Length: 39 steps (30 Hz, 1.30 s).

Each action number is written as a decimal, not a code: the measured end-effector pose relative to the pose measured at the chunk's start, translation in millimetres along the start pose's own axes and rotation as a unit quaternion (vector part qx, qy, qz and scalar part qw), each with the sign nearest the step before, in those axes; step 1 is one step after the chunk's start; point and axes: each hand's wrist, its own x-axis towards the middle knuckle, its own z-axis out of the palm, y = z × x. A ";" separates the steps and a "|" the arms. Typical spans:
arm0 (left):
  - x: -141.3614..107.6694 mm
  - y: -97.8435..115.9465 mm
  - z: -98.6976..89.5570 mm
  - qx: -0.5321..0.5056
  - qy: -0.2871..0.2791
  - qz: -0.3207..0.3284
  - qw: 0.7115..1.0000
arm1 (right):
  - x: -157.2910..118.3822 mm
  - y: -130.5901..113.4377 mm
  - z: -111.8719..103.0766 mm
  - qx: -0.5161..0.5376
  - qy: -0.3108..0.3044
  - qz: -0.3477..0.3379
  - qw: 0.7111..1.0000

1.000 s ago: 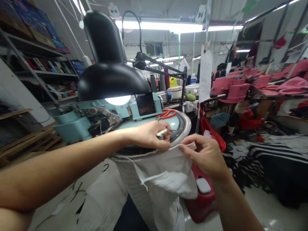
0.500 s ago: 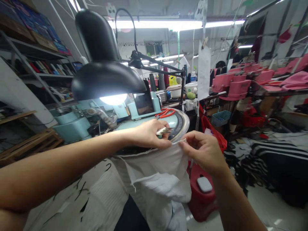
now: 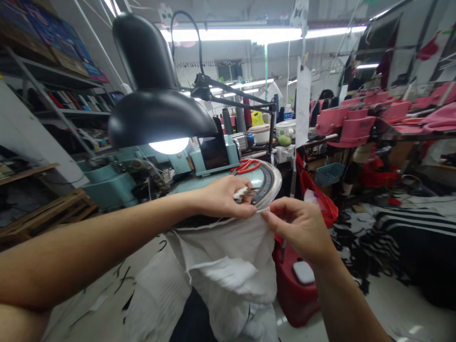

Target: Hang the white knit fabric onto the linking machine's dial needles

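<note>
My left hand [image 3: 233, 195] is closed around a pair of thread snips [image 3: 242, 192], with their two metal tips pointing right. Its thumb presses at the rim of the round dial [image 3: 273, 183] of a mint-green linking machine, by the edge of a white knitted fabric [image 3: 224, 251]. Thumb and forefinger of my right hand [image 3: 302, 225] pinch the fabric's top edge just right of the left thumb. The fabric's edge runs along the near side of the dial and the rest hangs down in folds. Fingers hide part of the snips.
Red-handled scissors [image 3: 246, 166] lie on the machine top. A black lamp [image 3: 160, 118] hangs close above at left. Below right stands a red stool [image 3: 297, 299] with a white case [image 3: 303, 272] on it. A red bag [image 3: 326, 209] hangs behind my right hand.
My right hand has shifted slightly left along the fabric's edge, nearer the left thumb. The snips have turned a little in my left hand, and the hanging fabric has swung slightly left.
</note>
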 end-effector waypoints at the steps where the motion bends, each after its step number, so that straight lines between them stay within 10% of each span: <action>1: 0.1 -0.4 0.3 0.000 0.003 -0.003 1.000 | -0.1 0.0 0.3 0.007 -0.003 0.008 1.000; 16: -1.6 -1.8 -1.3 -0.005 -0.013 0.005 1.000 | -1.5 2.2 7.9 0.024 -0.032 0.101 0.994; 21: 1.4 -7.3 9.1 0.013 0.030 0.040 0.999 | -62.5 -15.5 48.6 -0.216 0.196 -0.091 0.952; 25: 2.5 -12.3 6.3 0.021 0.174 0.082 0.981 | -83.9 -28.1 107.7 -0.330 0.034 -0.227 0.916; 32: -130.3 -46.7 -1.7 0.072 0.457 0.182 0.868 | -72.9 -49.2 105.7 -0.362 -0.049 -0.031 0.930; 36: -183.2 -79.2 31.0 0.141 0.505 0.166 0.835 | -89.2 -61.4 104.2 -0.201 -0.066 0.108 0.971; 39: -182.4 -89.2 36.1 0.209 0.465 0.175 0.842 | -86.2 -61.5 124.5 -0.256 -0.070 0.036 0.964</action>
